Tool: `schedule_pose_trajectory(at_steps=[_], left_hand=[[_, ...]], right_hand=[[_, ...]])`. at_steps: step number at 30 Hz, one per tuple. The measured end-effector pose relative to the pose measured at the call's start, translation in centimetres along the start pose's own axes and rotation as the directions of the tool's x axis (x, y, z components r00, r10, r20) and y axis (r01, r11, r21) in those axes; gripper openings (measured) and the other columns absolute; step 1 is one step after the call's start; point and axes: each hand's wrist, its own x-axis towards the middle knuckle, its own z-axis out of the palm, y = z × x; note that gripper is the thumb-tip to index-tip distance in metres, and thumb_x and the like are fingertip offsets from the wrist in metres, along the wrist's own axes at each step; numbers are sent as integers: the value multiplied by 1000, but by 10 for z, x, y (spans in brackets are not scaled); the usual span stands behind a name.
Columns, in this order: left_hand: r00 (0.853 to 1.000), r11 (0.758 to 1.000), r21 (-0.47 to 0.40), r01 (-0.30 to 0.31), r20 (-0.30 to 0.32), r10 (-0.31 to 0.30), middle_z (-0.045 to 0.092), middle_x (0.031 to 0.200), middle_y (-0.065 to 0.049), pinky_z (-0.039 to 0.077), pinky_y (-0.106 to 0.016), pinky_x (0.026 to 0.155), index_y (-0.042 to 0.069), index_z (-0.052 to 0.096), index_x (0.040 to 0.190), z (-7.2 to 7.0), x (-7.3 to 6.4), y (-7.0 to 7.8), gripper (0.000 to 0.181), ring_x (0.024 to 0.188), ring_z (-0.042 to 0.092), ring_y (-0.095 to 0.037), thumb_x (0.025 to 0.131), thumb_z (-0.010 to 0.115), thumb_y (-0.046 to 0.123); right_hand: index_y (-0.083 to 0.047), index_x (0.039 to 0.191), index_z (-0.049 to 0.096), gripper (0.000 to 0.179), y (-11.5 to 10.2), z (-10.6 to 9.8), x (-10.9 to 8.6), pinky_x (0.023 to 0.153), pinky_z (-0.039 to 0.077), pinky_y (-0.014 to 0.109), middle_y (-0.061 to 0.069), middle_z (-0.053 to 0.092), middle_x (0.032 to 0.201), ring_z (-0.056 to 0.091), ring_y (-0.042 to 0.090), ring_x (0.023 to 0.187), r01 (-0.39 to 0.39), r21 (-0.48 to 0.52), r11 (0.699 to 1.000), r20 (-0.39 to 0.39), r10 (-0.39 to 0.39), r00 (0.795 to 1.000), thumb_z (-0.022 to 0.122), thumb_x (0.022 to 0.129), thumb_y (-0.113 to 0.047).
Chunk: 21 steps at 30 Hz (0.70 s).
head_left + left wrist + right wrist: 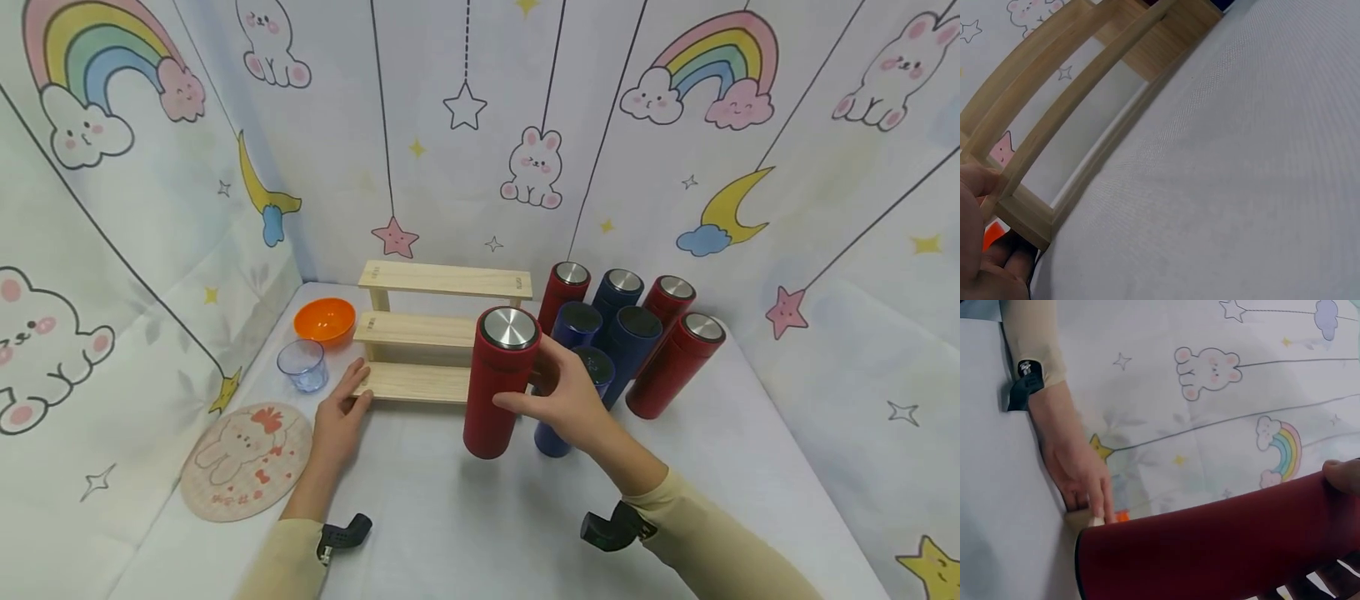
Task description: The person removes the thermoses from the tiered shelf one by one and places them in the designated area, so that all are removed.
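Observation:
In the head view my right hand (566,396) grips a red thermos bottle (491,408) with a silver lid, fingers round its side. The bottle is slightly tilted and appears lifted off the table, in front of the right part of a three-tier wooden rack (420,381). My left hand (339,421) holds the rack's lower left corner. The left wrist view shows its thumb and fingers about the rack's wooden end (1025,219). Seen from the right wrist, the red bottle (1222,544) lies across the lower part and hides most of the rack.
Several red and blue thermos bottles (633,333) stand close together right of the rack. Left of it are an orange bowl (325,321), a clear bluish glass (303,367) and a round rabbit-print mat (247,462). Printed cloth (465,183) rises behind the white table (450,533).

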Motion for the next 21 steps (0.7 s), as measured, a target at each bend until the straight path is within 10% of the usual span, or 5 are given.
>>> schedule_pose_trajectory(at_steps=[21], left_hand=[[1000, 1000, -16, -8, 6, 8, 40, 172, -3, 39, -7, 105, 8, 57, 158, -2, -1, 1, 47, 159, 34, -20, 111, 62, 9]], right_hand=[[-2, 145, 61, 64, 13, -21, -54, 104, 58, 41, 14, 68, 136, 67, 30, 124, 60, 58, 996, 52, -63, 997, 84, 85, 3]])
